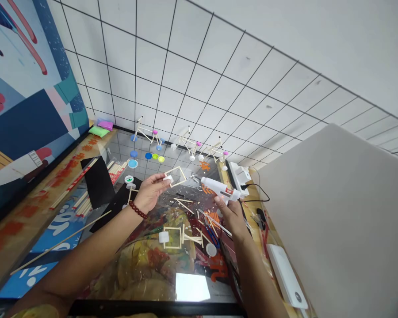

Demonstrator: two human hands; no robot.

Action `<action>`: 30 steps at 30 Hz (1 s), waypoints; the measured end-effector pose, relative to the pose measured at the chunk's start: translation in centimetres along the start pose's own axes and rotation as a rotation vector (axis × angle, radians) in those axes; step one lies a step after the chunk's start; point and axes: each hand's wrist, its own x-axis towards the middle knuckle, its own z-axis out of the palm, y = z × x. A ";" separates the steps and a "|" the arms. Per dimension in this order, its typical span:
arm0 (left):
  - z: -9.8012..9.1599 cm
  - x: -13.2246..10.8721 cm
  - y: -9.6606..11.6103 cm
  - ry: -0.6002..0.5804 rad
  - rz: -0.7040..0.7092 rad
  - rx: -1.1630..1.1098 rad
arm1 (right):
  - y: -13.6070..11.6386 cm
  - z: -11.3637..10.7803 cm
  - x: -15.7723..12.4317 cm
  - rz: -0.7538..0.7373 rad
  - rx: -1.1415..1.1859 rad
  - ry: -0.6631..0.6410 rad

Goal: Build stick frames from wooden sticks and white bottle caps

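"Holding what, that left hand (151, 191)?"

"A square frame of thin wooden sticks (173, 169), raised above the glossy tabletop (132, 143). Its fingers (161, 177) close narrowly on one corner, where a small white block (168, 179) sits."

"How will the frame handle?"

"Light and stiff, I'd judge, but brittle. The thin sticks could snap, and the joints may be its weakest spots. That block looks like the safest place to hold, with no twisting."

"And the right hand (227, 215)?"

"Its fingers (220, 202) wrap firmly around the grip of a white hot-glue gun (219, 187), whose nozzle points toward the frame, near it. I can't tell whether they touch or whether any glue is out."

"How does the gun handle?"

"Probably light and easy to steer by the grip, though the black cord (257, 194) may drag, and the nozzle is best left untouched."

"What's below them?"

"Loose sticks (185, 205) lie scattered there, beside a second stick frame (164, 238)."
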 end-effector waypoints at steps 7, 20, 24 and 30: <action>0.4 -0.4 -0.1 -0.011 0.002 0.005 | 0.0 0.9 -0.3 0.016 0.098 -0.055; 0.4 -0.5 -0.2 -0.017 -0.015 -0.017 | 0.4 0.9 0.0 -0.023 0.031 -0.069; 0.4 -0.6 -0.1 -0.030 -0.019 -0.020 | 0.4 0.8 -0.1 -0.006 0.034 -0.063; 0.5 -0.7 0.0 -0.032 -0.052 -0.034 | 0.2 0.9 -0.4 0.004 0.054 -0.060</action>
